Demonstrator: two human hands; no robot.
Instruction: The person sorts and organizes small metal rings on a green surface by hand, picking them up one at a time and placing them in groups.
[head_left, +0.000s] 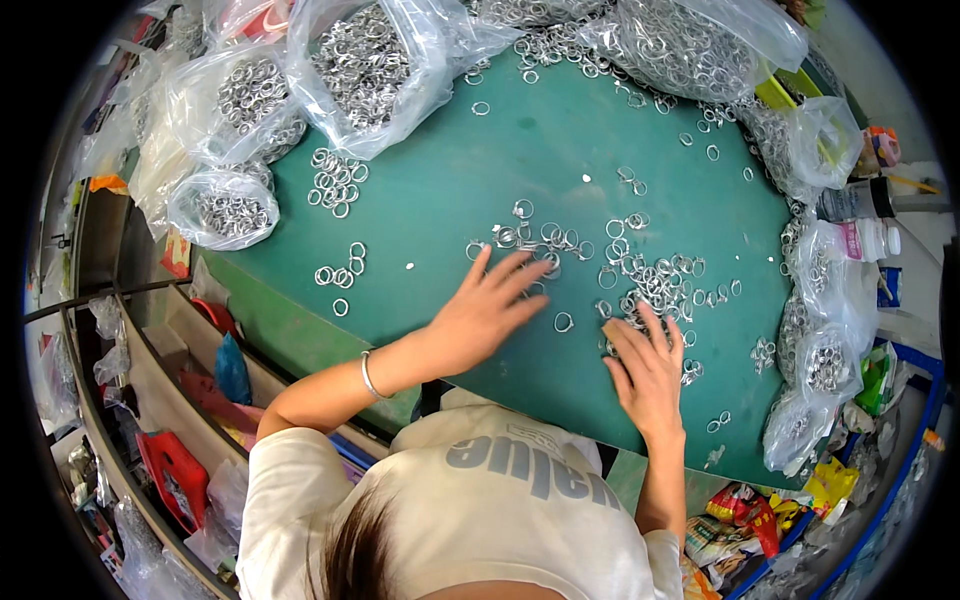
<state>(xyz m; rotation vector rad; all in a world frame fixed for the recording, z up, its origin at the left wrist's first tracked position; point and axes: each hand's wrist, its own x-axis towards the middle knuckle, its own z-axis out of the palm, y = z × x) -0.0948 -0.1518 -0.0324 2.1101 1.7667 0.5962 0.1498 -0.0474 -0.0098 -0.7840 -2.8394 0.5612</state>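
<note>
Small silver metal rings lie scattered over the green tabletop (430, 200). My left hand (485, 308), a bangle on its wrist, has its fingers spread, slightly blurred, at the near side of a loose cluster of rings (553, 236). Over the near edge of a denser pile of rings (662, 282) lies my right hand (648, 372), fingers stretched out and thumb apart. One of its fingertips looks tan, perhaps covered. No ring shows held in either hand, though some may be hidden under the right fingers. Smaller groups of rings (338, 180) sit toward the left.
Clear plastic bags full of rings (365, 75) line the far edge, with smaller bags (228, 212) at the left and more bags (826, 368) along the right. A dark-lidded jar (855, 200) stands beyond them. Drawers holding a red container (172, 478) are at the lower left.
</note>
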